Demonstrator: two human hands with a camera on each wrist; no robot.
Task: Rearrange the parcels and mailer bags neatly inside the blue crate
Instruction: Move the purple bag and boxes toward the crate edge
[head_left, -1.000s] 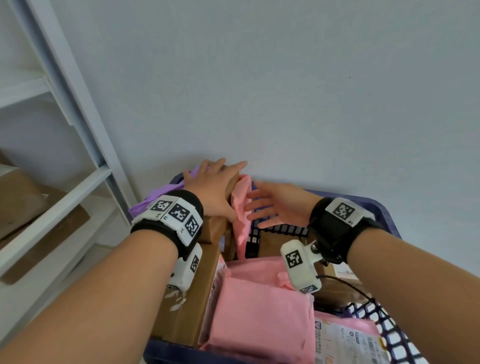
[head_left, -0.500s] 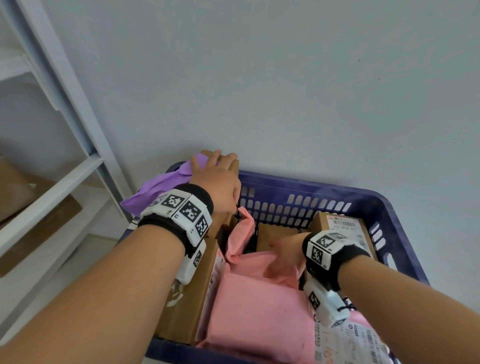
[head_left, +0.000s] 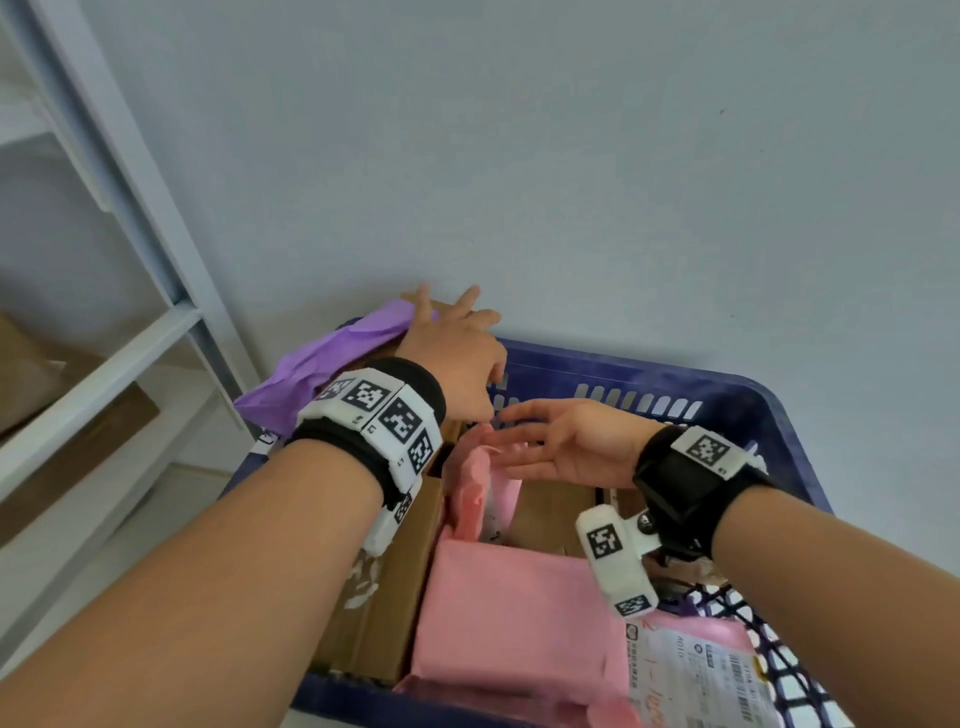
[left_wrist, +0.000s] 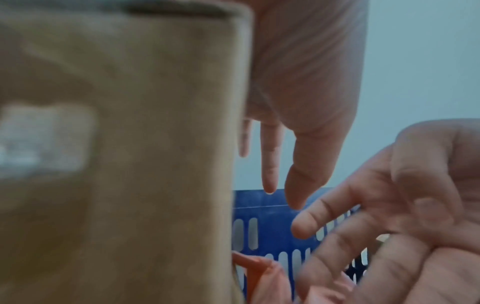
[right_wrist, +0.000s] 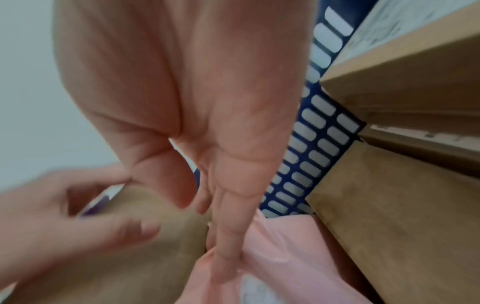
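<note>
Now the left hand (head_left: 457, 358), which half a second ago lay curled over the upright cardboard parcel (left_wrist: 116, 164) at the far-left corner of the blue crate (head_left: 727, 395), has its fingers (head_left: 470, 301) spread and lifted above the parcel's top, beside the purple mailer bag (head_left: 322, 364). The right hand (head_left: 576, 441) has risen from the crate's middle; its straight, pressed-together fingers (right_wrist: 228, 246) touch the upright pink mailer bag (head_left: 478, 483), just right of the parcel.
</note>
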